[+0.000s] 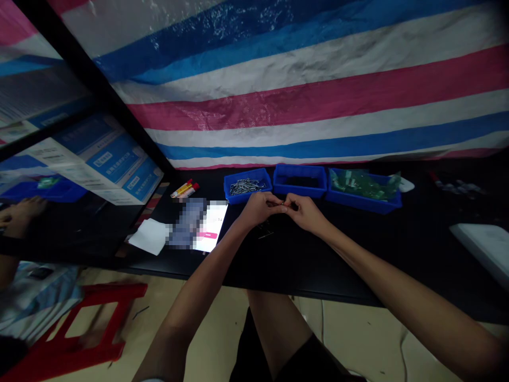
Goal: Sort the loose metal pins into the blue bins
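My left hand (259,209) and my right hand (305,212) meet above the black table, fingertips pinched together on something small. What they hold is too small and dim to name. Just behind my left hand stands a blue bin with a heap of thin silvery metal pieces (245,185), perhaps screws or pins. A second blue bin (300,171) sits behind my right hand, its inside dark. To its right, a third blue bin (363,203) holds green plastic bags (353,182). A thin metal piece (266,235) lies on the table below my left hand.
At left lie a lit screen (214,225), partly blurred out, white paper (149,236) and red-and-yellow tubes (185,189). A white object (479,249) is at right. Beyond the dark frame, another person's hand (24,212) shows near a red stool (111,318).
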### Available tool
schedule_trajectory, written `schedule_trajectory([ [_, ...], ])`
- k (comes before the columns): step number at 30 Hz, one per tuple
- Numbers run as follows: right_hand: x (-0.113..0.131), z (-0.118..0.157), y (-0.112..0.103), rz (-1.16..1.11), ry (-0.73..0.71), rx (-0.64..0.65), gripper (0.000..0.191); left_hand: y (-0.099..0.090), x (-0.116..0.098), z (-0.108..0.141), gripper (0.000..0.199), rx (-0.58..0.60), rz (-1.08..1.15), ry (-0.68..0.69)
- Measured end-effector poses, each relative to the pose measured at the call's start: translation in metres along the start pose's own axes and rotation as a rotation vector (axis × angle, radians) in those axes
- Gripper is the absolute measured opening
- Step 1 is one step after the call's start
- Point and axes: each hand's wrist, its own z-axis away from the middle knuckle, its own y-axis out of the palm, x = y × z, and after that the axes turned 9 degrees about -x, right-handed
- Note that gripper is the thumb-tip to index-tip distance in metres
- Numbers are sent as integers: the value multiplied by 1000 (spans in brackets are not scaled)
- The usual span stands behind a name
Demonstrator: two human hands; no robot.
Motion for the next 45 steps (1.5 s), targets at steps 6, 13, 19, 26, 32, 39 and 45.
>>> schedule_trajectory([
  [6,0,1,-1,12,-11,-2,20,1,-3,1,28,-7,-25,-5],
  [13,-1,1,0,20,-12,-3,22,0,-5,1,27,-11,-56,0],
  [19,-1,-2,0,-142,115,-129,33,-2,-14,3,35,40,-66,-7],
  [26,12,-6,-7,-392,248,-227,39,-4,-26,6,26,9,-86,54],
  [32,14,-7,-6,-463,241,-206,33,-13,-27,3,25,-45,-82,38],
  [39,14,-6,-7,-446,215,-152,36,-16,-30,2,21,-125,-125,88],
  [45,5,-2,-4,-39,-19,-20,26,-36,-29,0,19,-573,-382,148],
])
